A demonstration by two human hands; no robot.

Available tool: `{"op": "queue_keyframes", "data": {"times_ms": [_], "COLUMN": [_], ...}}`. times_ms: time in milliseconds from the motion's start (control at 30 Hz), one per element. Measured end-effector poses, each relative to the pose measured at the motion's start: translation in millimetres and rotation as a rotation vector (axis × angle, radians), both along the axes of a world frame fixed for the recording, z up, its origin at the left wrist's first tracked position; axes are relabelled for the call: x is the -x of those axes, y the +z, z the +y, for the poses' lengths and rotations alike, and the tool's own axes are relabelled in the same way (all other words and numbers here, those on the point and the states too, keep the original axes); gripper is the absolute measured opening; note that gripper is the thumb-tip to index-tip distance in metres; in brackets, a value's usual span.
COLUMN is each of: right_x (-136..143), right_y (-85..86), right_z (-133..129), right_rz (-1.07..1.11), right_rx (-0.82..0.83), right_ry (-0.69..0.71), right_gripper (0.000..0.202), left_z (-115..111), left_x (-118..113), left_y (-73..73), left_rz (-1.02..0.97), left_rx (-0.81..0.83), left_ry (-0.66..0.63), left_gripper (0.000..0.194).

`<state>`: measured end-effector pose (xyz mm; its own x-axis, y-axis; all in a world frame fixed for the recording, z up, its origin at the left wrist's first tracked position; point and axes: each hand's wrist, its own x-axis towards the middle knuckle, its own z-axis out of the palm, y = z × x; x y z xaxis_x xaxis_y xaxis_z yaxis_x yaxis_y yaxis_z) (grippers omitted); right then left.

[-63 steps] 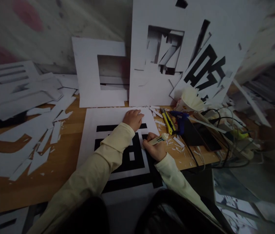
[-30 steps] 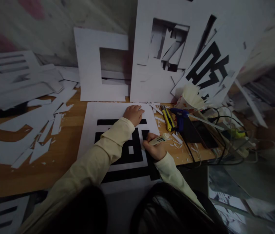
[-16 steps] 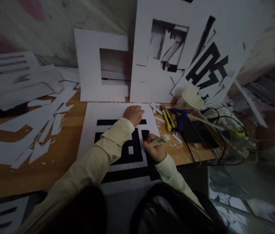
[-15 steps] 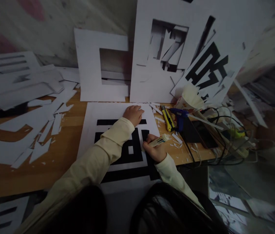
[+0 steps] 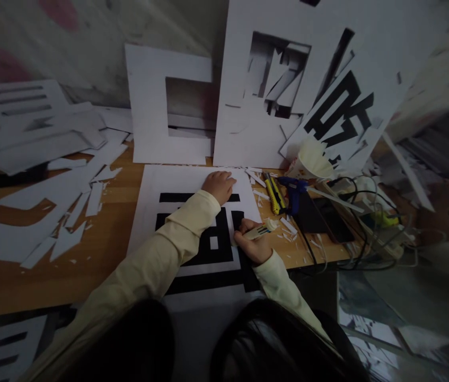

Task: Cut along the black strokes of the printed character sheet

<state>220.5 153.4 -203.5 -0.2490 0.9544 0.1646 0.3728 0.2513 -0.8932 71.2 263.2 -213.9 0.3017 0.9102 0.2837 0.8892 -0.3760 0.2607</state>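
A white sheet [image 5: 151, 183] with thick black block shapes lies on the wooden table. Flat on its upper part rests my left hand [image 5: 219, 188], fingers spread, holding nothing. My right hand [image 5: 253, 244] is closed around a thick whitish pen [image 5: 262, 229] over the black strip at the sheet's right side. The pen's upper end points up and right; its tip is hidden by my fingers.
White cut-out boards [image 5: 144, 106] stand against the wall behind. Paper scraps [image 5: 69, 241] cover the table's left part. To the right are a yellow cutter [image 5: 274, 194], a blue glue gun [image 5: 293, 192], a paper cup [image 5: 309, 162], a phone [image 5: 334, 220] and tangled cables.
The view has shifted very slightly. My left hand stays on the sheet, and my right hand keeps the pen at nearly the same spot.
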Motion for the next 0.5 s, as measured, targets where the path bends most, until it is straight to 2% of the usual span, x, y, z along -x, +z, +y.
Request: {"op": "queue_keyframes", "data": {"times_ms": [167, 333, 500], "right_x": [0.2, -2.5, -2.6], "right_y": [3.0, -2.0, -5.5], "right_z": [-0.7, -1.2, 0.0], "right_rz": [0.039, 0.04, 0.025], "right_rx": [0.039, 0.086, 0.064], "right_ry": [-0.026, 0.071, 0.079], "right_gripper": [0.028, 0.026, 0.027], "left_z": [0.8, 2.1, 2.9], "left_x": [0.5, 0.3, 0.4], "left_y": [-1.0, -3.6, -4.4], "left_rz": [-0.001, -0.005, -0.008], "left_rx": [-0.001, -0.006, -0.009], "left_ry": [-0.003, -0.005, -0.006], "left_gripper": [0.031, 0.031, 0.031]}}
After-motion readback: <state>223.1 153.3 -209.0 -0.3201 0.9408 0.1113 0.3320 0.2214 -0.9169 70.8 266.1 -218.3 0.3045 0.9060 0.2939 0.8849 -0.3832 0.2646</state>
